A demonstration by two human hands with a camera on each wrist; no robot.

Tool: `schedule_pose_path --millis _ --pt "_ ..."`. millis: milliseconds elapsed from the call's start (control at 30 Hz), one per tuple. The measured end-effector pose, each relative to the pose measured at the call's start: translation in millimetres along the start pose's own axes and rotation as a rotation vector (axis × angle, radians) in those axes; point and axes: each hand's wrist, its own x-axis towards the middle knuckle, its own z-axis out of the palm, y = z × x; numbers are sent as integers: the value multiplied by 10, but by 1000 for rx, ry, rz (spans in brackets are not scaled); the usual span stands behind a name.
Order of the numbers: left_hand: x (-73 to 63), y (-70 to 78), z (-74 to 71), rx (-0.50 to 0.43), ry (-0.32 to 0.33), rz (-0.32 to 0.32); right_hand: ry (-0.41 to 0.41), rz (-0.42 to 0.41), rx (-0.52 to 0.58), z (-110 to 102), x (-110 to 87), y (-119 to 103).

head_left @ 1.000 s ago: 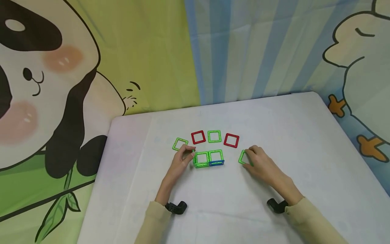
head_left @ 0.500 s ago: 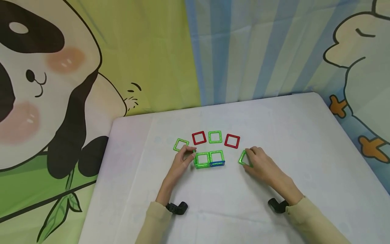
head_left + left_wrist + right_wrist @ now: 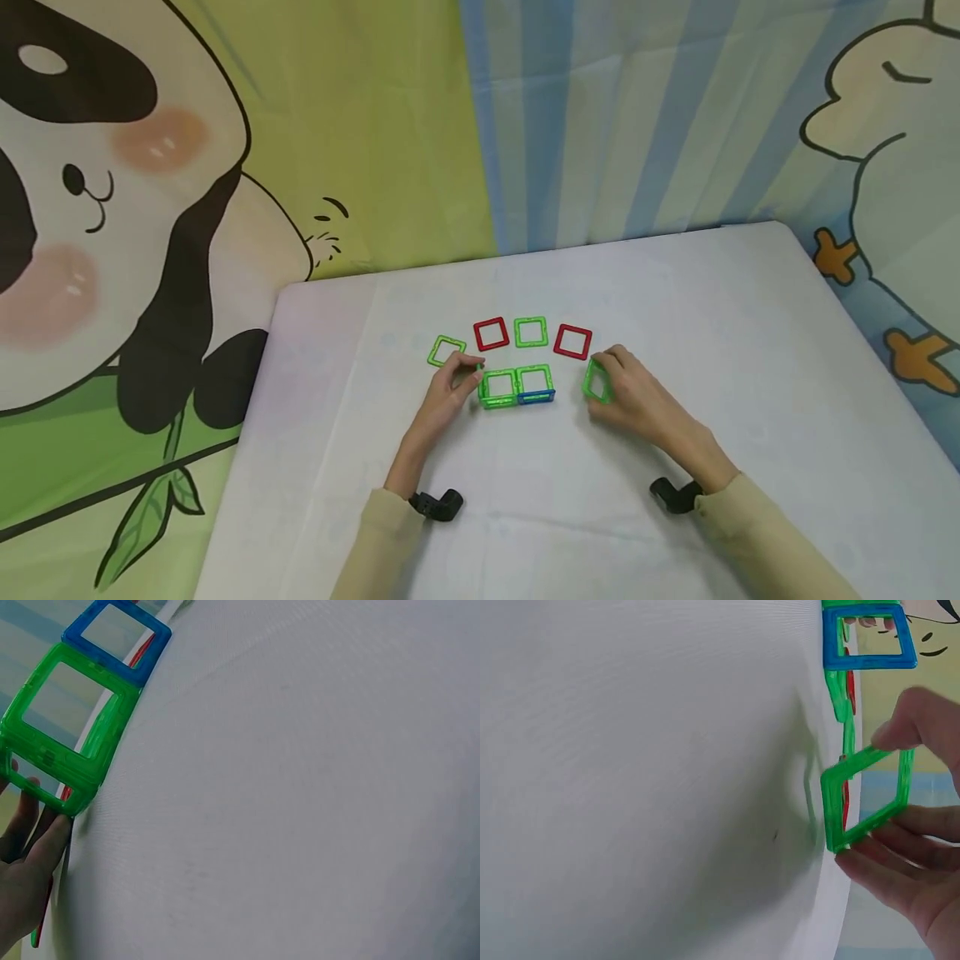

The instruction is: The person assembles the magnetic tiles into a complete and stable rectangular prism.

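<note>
Two green square magnetic tiles lie side by side on the table. A green tile (image 3: 67, 761) and a blue tile (image 3: 155, 656) stand upright along their near edge. At the left end, my left hand (image 3: 442, 396) pinches an upright green side tile (image 3: 45, 796) between thumb and fingers. To the right and apart from this build, my right hand (image 3: 641, 396) holds a loose green square tile (image 3: 831, 810) by its edges, thumb on one side and fingers on the opposite one. It is tilted up, and its shadow falls on the table.
Behind the build, a row of loose tiles lies flat on the white table (image 3: 675, 292): a light green tile (image 3: 435, 350) by my left hand, a red tile (image 3: 491, 346), a green tile (image 3: 531, 343) and another red tile (image 3: 572, 354). A cartoon-printed curtain (image 3: 397, 167) hangs behind.
My right hand has turned the loose green tile more upright and shifted it slightly left. The left hand stays at the side tile.
</note>
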Motion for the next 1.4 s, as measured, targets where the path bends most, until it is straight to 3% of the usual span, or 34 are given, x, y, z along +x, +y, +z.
schedule_pose_path --millis 167,333,533,633,1133,1400 --pt "72 55 19 2 6 27 -10 12 125 6 118 1" --pt "61 46 -2 15 -4 13 -26 -3 260 113 186 58" --pt "19 39 -40 27 -1 5 -106 84 462 191 245 147" --pt "7 35 -48 30 -3 5 -137 89 549 208 264 187" --pt "-28 57 -22 -6 -9 -17 -167 -39 577 222 354 186" --pt "-62 23 -2 3 -1 -14 -214 -30 619 258 370 153"
